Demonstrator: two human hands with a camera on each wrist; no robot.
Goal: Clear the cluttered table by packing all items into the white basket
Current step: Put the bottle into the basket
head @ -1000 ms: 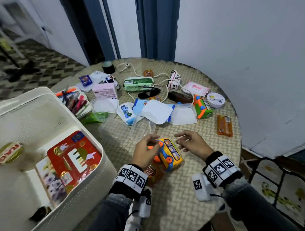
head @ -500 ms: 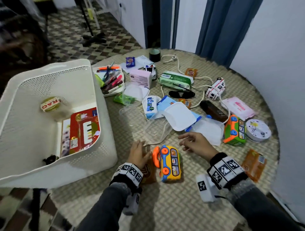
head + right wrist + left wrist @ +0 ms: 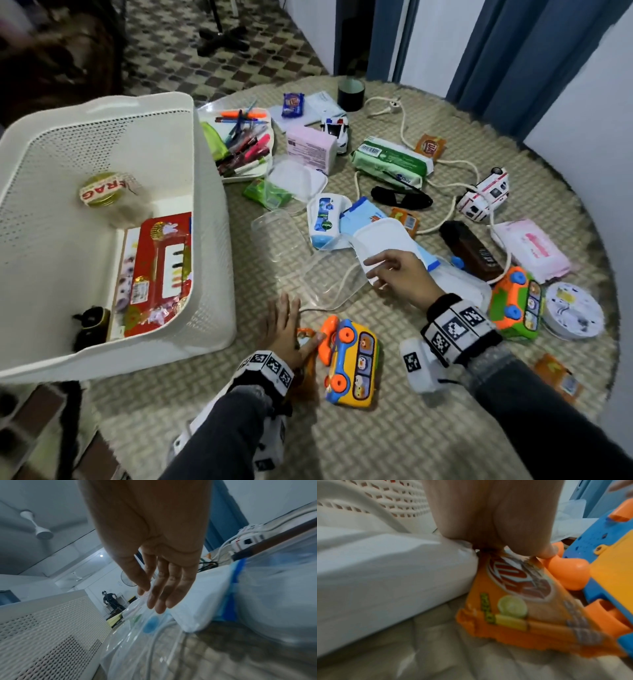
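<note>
Left grip (image 3: 286,329) open, fingers stretched flat and forward, thumb tip pressed down on the far end of an orange snack packet (image 3: 522,601); no curl round it visible, so more a pin than a hold

Packet flat on the woven surface (image 3: 376,438), mostly hidden beneath palm and wrist in the head view, long axis running back along the forearm towards the person

Just right of the thumb, touching it, the orange handset of a yellow and blue toy phone (image 3: 352,359), crowding that side of the packet

Just left of the same grip, the perforated wall of the white basket (image 3: 212,205), close by and taller than the packet, with a red card, a jar and a small dark item already inside

Right grip (image 3: 400,277) open too, fingers spread and relaxed, holding nothing, poised at the near edge of a white lid (image 3: 380,240) and over a clear tub (image 3: 329,284), farther from the basket

Judged from this: packet to go up and leftwards over the rim, left grip the nearer one by far; needs a real pinch on the far end first, sliding away from the toy, since a thin foil packet bends easily; many other things waiting across the surface
</note>
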